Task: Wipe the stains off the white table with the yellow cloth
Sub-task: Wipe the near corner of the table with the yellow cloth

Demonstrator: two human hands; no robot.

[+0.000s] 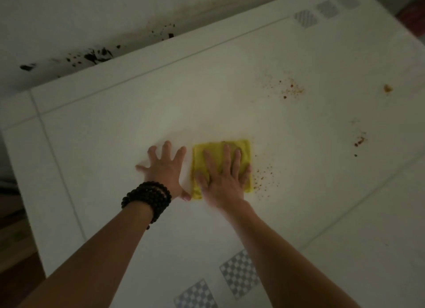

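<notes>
Right hand [222,178] flat on the cloth [218,147], left hand [164,167] spread on the table [115,114]
Specks [264,178] lie just right of the cloth; a dry, flat push could smear them or sweep them off the edge

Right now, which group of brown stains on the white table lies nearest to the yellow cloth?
The brown speckles just right of the folded yellow cloth, almost touching its edge; the other patches lie farther off.
</notes>
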